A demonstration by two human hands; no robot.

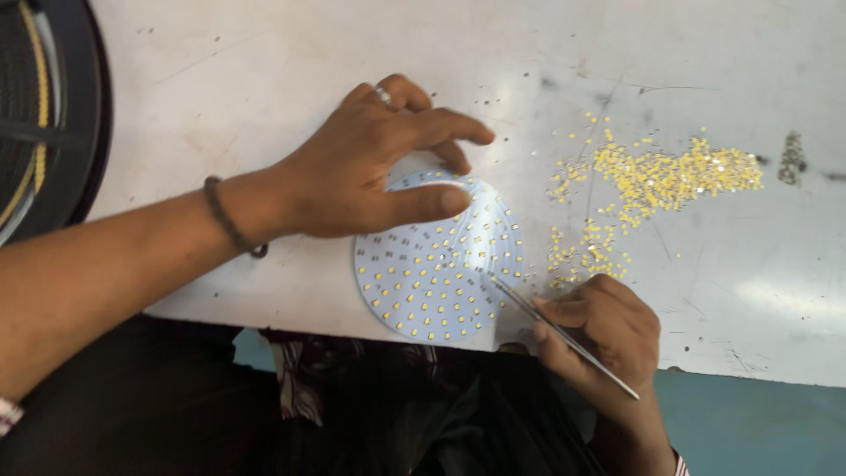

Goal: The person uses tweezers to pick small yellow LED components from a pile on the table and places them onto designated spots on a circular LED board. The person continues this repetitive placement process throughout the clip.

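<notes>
White round board (438, 264) is lying at the table (264, 70) edge, the left hand (370, 163) spreading its fingers on it. The right hand (599, 330) is pinching tweezers (564, 337), their tips touching the board beside loose yellow chips (656, 181).

The left hand (370, 167) is spread, fingers bent down and apart — the right hand (599, 330) is closed in a pinch, wrist low.

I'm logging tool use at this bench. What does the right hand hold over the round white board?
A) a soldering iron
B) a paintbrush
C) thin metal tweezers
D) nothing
C: the right hand pinches slim metal tweezers, tips on the edge of the round white board that the left hand steadies.
</notes>
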